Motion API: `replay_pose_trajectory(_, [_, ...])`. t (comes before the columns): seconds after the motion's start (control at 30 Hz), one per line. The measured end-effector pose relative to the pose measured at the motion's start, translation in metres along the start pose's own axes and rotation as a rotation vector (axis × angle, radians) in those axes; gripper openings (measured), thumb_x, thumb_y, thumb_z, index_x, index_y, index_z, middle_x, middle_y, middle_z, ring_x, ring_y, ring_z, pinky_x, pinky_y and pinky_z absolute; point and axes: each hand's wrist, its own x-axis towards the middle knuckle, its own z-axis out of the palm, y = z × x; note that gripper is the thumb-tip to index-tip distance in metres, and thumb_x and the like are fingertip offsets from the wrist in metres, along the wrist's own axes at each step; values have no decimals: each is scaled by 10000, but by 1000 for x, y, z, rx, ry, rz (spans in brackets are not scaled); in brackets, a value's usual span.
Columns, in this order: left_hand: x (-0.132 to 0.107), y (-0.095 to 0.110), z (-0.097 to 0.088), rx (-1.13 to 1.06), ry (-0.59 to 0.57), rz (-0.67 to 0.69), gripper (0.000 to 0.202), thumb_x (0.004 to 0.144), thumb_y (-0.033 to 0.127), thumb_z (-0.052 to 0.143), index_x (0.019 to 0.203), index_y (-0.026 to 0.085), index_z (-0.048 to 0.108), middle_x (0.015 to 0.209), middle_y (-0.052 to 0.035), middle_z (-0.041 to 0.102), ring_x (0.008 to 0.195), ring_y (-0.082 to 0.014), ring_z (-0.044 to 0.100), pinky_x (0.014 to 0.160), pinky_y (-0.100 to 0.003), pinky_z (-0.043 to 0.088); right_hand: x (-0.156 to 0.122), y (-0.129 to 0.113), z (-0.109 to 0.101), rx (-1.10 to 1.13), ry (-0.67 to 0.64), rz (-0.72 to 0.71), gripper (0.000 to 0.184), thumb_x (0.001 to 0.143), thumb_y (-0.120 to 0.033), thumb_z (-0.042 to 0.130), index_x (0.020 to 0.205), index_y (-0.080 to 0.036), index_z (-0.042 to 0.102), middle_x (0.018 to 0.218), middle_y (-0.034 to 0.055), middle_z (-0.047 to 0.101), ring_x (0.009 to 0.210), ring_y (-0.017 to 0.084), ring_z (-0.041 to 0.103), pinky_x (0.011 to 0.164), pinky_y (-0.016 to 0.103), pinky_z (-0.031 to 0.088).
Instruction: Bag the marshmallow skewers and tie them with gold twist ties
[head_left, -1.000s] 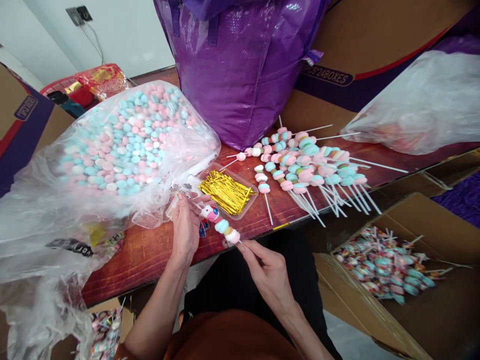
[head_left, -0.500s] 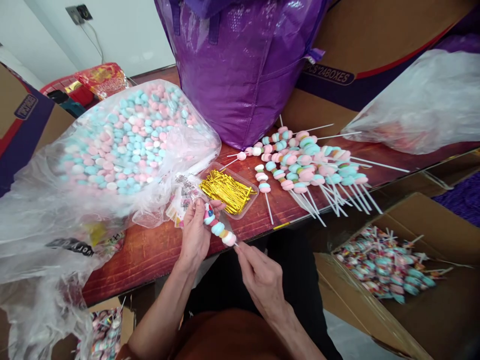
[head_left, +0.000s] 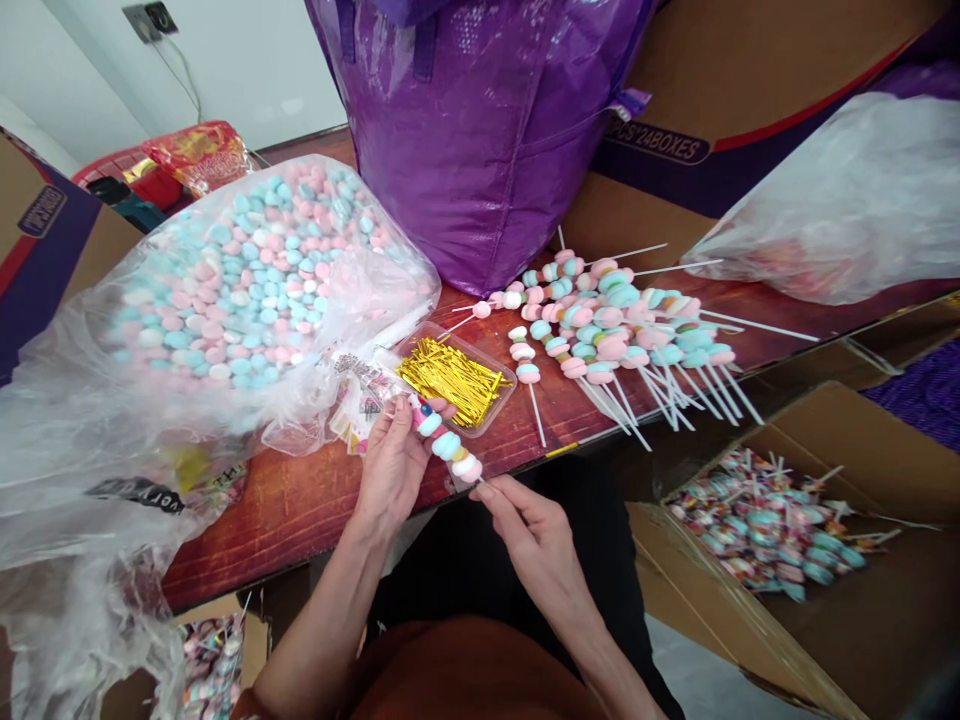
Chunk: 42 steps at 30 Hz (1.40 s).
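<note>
Candy skewer (head_left: 447, 444) spans the space between the two hands in the head view, its stick end toward the body and its sweets sloping up and away. The right hand (head_left: 529, 520) grasps the white stick between thumb and fingers, just below the lowest sweet. The left hand (head_left: 394, 455) pinches around the far end, where a bit of printed wrapper shows at the fingertips; how much of the skewer is covered is too small to tell.

Just beyond the left hand lie printed wrappers (head_left: 352, 412), and past its fingertips sits a clear tray (head_left: 508, 392) of gold ties (head_left: 454, 380). Farther out beyond the left hand rests a bag of loose sweets (head_left: 240, 290).

As for progress, this piece seems partway through wrapping, with no gold tie visible on it. Ahead of the right hand and to its right, a pile of skewers (head_left: 615, 325) looks unwrapped, so plenty seems left. Well to the right of the right hand, a cardboard box (head_left: 870, 610) holds a heap of skewers (head_left: 772, 525) that appear wrapped, presumably the finished share.
</note>
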Motion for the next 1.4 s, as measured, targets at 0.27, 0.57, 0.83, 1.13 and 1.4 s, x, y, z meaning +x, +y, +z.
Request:
replay_pose_trajectory(0.27, [-2,-3,2,-20,-15,-24,304,761,405,806,902,207,624,912,-55,757,894,-219,730,766,-326,548,0,-8,2,598,-400,385,366,828,-477,711,691,-147,634,371,-118,283,371,27,127,415,218,88])
replay_pose_trajectory(0.57, [-5,-6,4,41,-55,-54,318,779,449,779,903,188,646,844,-50,742,913,-225,723,764,-322,547,2,1,11,192,-155,67,383,922,-482,574,699,-171,568,488,-84,311,455,67,238,450,232,166])
replay_pose_trajectory(0.83, [-19,-6,7,196,-228,-233,458,855,584,628,927,137,696,957,-144,766,934,-265,724,838,-360,542,9,-7,10,-230,37,-261,333,976,-372,469,693,-196,470,615,-49,353,557,93,307,520,236,275])
replay_pose_trajectory(1.13, [1,25,8,170,-63,36,371,823,507,713,972,169,673,909,-80,767,883,-226,734,798,-323,561,7,-10,3,-102,-161,-108,395,974,-461,473,681,-196,493,569,-63,303,512,88,283,484,247,217])
replay_pose_trajectory(1.4, [9,14,12,-14,70,22,239,881,404,682,891,177,606,768,-18,721,695,-167,719,684,-280,557,2,-10,6,329,-346,181,397,923,-522,556,783,-155,617,396,-95,385,366,53,211,396,217,139])
